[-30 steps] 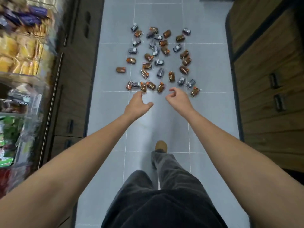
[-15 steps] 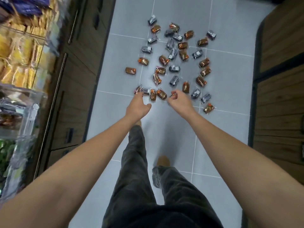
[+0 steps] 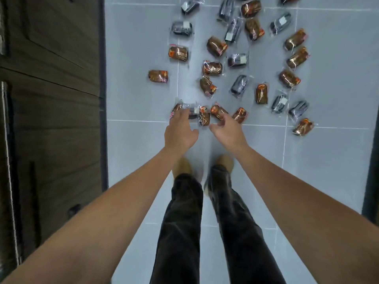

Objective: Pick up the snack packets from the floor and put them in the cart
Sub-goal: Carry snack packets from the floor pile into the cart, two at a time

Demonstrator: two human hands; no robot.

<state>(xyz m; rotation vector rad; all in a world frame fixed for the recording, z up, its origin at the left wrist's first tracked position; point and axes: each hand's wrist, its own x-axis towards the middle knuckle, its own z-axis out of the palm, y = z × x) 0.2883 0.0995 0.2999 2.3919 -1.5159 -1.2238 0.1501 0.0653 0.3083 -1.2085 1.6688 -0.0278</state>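
Several small snack packets, some brown-orange and some dark grey, lie scattered on the pale tiled floor (image 3: pixel 332 181). The nearest row holds a brown-orange packet (image 3: pixel 204 118), another one (image 3: pixel 217 111) and a third (image 3: pixel 240 115). My left hand (image 3: pixel 180 130) reaches down over the left end of that row, fingers extended over a dark packet (image 3: pixel 192 112). My right hand (image 3: pixel 225 130) hovers with relaxed fingers just short of the brown-orange packets, holding nothing. The cart is out of view.
Dark wood cabinet fronts (image 3: pixel 51 119) line the left side of the aisle, and another dark edge (image 3: pixel 371 181) borders the right. My legs and tan shoes (image 3: pixel 182 167) stand just behind the hands. More packets such as the one at far right (image 3: pixel 303 127) spread ahead.
I have stepped forward and bent lower, so the packets look much larger. Both hands have dropped closer to the nearest row. The shelf of goods at left has left the view.
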